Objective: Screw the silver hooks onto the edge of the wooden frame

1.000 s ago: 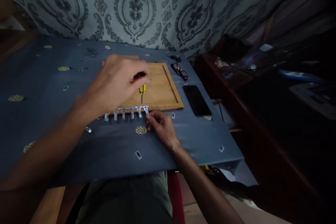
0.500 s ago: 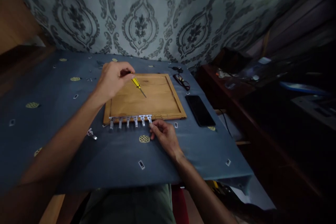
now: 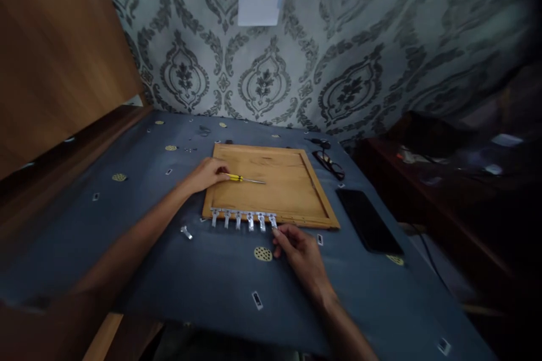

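My left hand [image 3: 210, 174] is closed on the yellow handle of a screwdriver [image 3: 237, 178], low over the framed wooden board [image 3: 292, 186]. The shaft lies nearly level and points right; I cannot tell whether it touches the wood. Along the board's near edge, several small silver metal clips [image 3: 238, 219] stand in a row with their tabs hanging toward me. At the right end of that row, my right hand [image 3: 302, 254] pinches the last metal clip [image 3: 273, 221] between thumb and fingertips. One loose metal clip [image 3: 186, 232] lies on the cloth to the left.
A dark blue patterned cloth [image 3: 203, 293] covers the table. Right of the board are a black phone [image 3: 369, 220] and a pair of glasses [image 3: 330, 164]. Small bits [image 3: 190, 149] and scissors-like handles [image 3: 204, 131] lie at the back left. A wooden cabinet [image 3: 63, 62] stands at left.
My left hand has lowered the screwdriver, which has swung from slanting down to nearly level. My right hand stays at the last clip. The view has tilted up and left.
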`<state>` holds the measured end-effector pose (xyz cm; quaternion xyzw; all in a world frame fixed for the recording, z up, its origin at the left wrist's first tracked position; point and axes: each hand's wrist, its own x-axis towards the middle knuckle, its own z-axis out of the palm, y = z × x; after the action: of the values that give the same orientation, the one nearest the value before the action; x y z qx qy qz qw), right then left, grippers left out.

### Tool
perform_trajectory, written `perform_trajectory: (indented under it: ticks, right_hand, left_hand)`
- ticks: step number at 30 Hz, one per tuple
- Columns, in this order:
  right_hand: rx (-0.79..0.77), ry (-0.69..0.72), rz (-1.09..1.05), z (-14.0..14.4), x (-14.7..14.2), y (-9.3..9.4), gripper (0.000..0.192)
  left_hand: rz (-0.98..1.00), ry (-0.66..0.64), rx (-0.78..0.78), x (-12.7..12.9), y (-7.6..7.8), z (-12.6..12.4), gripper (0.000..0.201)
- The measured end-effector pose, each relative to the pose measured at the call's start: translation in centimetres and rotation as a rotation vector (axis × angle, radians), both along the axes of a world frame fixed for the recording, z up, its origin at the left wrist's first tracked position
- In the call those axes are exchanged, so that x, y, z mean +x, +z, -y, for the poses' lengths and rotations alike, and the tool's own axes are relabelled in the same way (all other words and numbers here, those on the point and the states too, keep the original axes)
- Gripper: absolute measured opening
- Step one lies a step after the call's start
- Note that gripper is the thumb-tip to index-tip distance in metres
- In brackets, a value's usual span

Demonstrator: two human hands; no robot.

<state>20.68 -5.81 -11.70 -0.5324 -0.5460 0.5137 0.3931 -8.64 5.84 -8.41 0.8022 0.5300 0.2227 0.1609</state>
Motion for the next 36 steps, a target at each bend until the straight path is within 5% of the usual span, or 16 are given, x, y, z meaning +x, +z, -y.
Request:
perform_trajectory:
  ticks: [6,14,18,25,28,36]
  right_hand:
    - [-0.008,0.002,0.029,0.0,0.0,0.3,0.069]
    - [0.000,0.001,0.041,0.0,0.0,0.1,0.069]
    - [0.011,0.018,0.056,0.0,0.1,0.3,0.069]
    - [0.018,0.006,0.099,0.1,0.0,0.4,0.070]
    - [0.029,0.014,0.110,0.1,0.0,0.4,0.069]
    - [0.043,0.006,0.095,0.0,0.2,0.1,0.069]
  left_hand:
    - [-0.060,0.059,0.020,-0.5,-0.7,0.1,0.032]
    - [-0.032,0.553,0.061,-9.5,-0.6,-1.5,0.042]
    - [-0.007,0.606,-0.101,-12.6,-1.2,-1.1,0.042]
    - [0.118,0.553,-0.499,-16.4,-0.1,1.2,0.038]
    - [0.114,0.555,-0.491,-16.5,-0.2,1.6,0.038]
    - [-0.005,0.551,-0.083,-12.0,-2.0,-2.3,0.042]
